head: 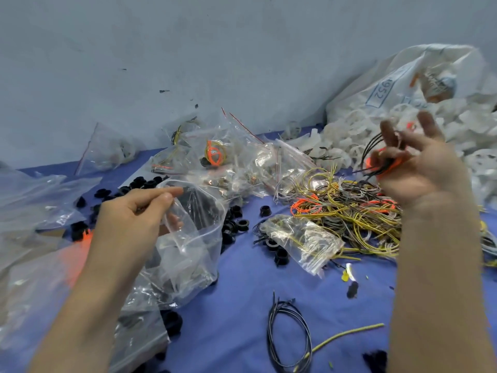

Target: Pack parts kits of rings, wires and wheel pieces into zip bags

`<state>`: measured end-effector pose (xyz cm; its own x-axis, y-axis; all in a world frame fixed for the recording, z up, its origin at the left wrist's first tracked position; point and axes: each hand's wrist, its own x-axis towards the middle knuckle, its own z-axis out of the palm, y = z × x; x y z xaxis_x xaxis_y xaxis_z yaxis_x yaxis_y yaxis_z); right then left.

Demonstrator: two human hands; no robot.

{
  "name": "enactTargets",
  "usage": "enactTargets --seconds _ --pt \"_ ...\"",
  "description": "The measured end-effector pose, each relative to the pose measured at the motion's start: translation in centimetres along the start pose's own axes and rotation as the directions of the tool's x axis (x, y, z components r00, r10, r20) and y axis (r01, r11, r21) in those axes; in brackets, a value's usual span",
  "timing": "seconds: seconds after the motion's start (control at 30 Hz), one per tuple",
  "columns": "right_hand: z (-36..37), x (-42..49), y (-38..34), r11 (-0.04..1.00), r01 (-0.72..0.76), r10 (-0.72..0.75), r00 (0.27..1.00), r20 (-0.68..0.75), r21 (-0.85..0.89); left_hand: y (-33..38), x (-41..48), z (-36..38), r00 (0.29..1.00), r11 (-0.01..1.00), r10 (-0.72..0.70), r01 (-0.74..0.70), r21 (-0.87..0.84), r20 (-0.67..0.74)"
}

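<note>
Two grips share the work: the left grip [131, 214] pinches the rim of a clear zip bag [199, 232] at near left so its mouth stands open; the right grip [425, 173] clasps black and orange wires [369, 162], raised at right, probably to go inside.

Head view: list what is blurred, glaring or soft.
Head view: the right hand and its wires are motion-blurred; the left hand is sharper; white glare streaks the zip bag it pinches; the sack at top right is smeared; lighting is flat, shadows faint.
</note>
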<state>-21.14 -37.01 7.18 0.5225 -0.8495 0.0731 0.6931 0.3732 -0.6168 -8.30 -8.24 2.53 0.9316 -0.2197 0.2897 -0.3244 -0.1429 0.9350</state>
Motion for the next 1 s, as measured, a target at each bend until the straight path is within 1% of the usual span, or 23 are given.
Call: enactTargets --seconds 0.07,0.1,0.13,0.17,0.2,0.23,0.27,0.3,0.33,0.37,0.4,0.5,0.57,0.63,0.73,0.77,0.8,0.83,0.87,0.9,0.93,0.97,1.0 --pt "0.5 -0.7 -1.2 0.984 0.15 -0.142 0.986 0.088 -0.095 -0.1 -0.1 0.0 1.0 1.0 0.007 -0.008 0.02 0.018" --pt "0.9 -0.8 -1.6 0.942 0.267 -0.234 0.957 0.169 -0.205 -0.1 0.0 0.0 1.0 1.0 0.011 -0.011 0.025 0.023" --pt "1.4 -0.8 -1.6 0.853 0.383 -0.291 0.913 0.285 -0.355 -0.1 0.0 -0.1 1.0 1.0 0.014 -0.015 0.027 0.027" --pt "1.7 -0.6 -1.0 0.699 0.477 -0.278 0.867 0.413 -0.532 -0.1 0.0 -0.1 1.0 1.0 0.013 -0.014 0.027 0.028" --pt "1.7 -0.3 0.0 0.474 0.535 -0.179 0.836 0.518 -0.7 0.0 0.0 -0.2 0.999 1.0 0.009 -0.01 0.027 0.032" --pt "1.2 0.1 1.6 0.203 0.554 -0.009 0.826 0.564 -0.808 0.1 0.0 -0.2 0.999 1.0 0.003 -0.004 0.026 0.037" --pt "0.2 0.7 3.3 -0.06 0.555 0.168 0.825 0.54 -0.829 0.1 0.0 -0.2 0.999 1.0 -0.005 0.004 0.023 0.042" --pt "-1.3 1.2 5.0 -0.261 0.563 0.299 0.82 0.489 -0.784 0.2 -0.1 -0.1 0.999 1.0 -0.013 0.012 0.018 0.044" --pt "-3.1 1.6 6.5 -0.393 0.577 0.378 0.811 0.447 -0.716 0.3 -0.1 -0.2 0.999 1.0 -0.015 0.014 0.014 0.046" --pt "-4.9 2.0 7.5 -0.484 0.578 0.414 0.813 0.409 -0.657 0.3 -0.2 -0.2 0.999 1.0 -0.01 0.01 0.013 0.047" --pt "-6.5 2.4 8.2 -0.544 0.575 0.419 0.817 0.396 -0.611 0.3 -0.2 -0.2 0.999 1.0 -0.005 0.004 0.014 0.049" --pt "-7.9 3.4 8.6 -0.617 0.553 0.328 0.828 0.455 -0.56 0.1 0.0 -0.4 0.999 1.0 -0.019 0.018 0.014 0.047" --pt "-7.1 4.0 8.0 -0.555 0.527 0.207 0.837 0.507 -0.644 0.0 0.1 -0.4 0.998 0.999 -0.041 0.041 -0.001 0.043" --pt "-5.6 4.4 6.9 -0.375 0.528 0.103 0.841 0.532 -0.762 0.0 0.2 -0.4 0.998 0.999 -0.051 0.051 -0.007 0.047" --pt "-3.2 4.2 4.8 -0.018 0.528 0.071 0.848 0.526 -0.849 0.2 0.0 -0.2 0.997 0.999 -0.035 0.033 0.027 0.071" --pt "-2.5 4.0 4.1 0.057 0.526 0.031 0.848 0.528 -0.848 0.4 0.0 -0.1 0.997 0.999 -0.026 0.022 0.047 0.075" --pt "-2.0 3.9 3.6 0.074 0.538 -0.021 0.843 0.538 -0.84 0.6 -0.1 0.0 0.997 0.998 -0.019 0.014 0.065 0.078" --pt "-1.7 4.0 3.0 0.035 0.553 -0.051 0.833 0.551 -0.832 0.7 -0.2 0.1 0.997 0.997 -0.016 0.011 0.073 0.076" --pt "-1.4 4.1 2.4 -0.063 0.55 -0.007 0.834 0.551 -0.833 0.9 -0.4 0.1 0.997 0.998 -0.017 0.012 0.07 0.071" --pt "-1.2 4.1 2.0 -0.172 0.519 0.114 0.855 0.506 -0.838 1.1 -0.5 0.1 0.998 0.998 -0.016 0.012 0.06 0.066" --pt "-1.2 4.2 1.8 -0.264 0.452 0.261 0.884 0.388 -0.852 1.3 -0.6 0.1 0.998 0.999 -0.015 0.012 0.047 0.063" --pt "-1.3 4.2 1.7 -0.321 0.37 0.37 0.896 0.244 -0.872 1.4 -0.7 0.1 0.998 0.999 -0.014 0.011 0.038 0.065" --pt "-1.6 4.3 1.6 -0.356 0.299 0.419 0.898 0.135 -0.885 1.6 -0.7 0.2 0.997 0.999 -0.012 0.01 0.031 0.07"
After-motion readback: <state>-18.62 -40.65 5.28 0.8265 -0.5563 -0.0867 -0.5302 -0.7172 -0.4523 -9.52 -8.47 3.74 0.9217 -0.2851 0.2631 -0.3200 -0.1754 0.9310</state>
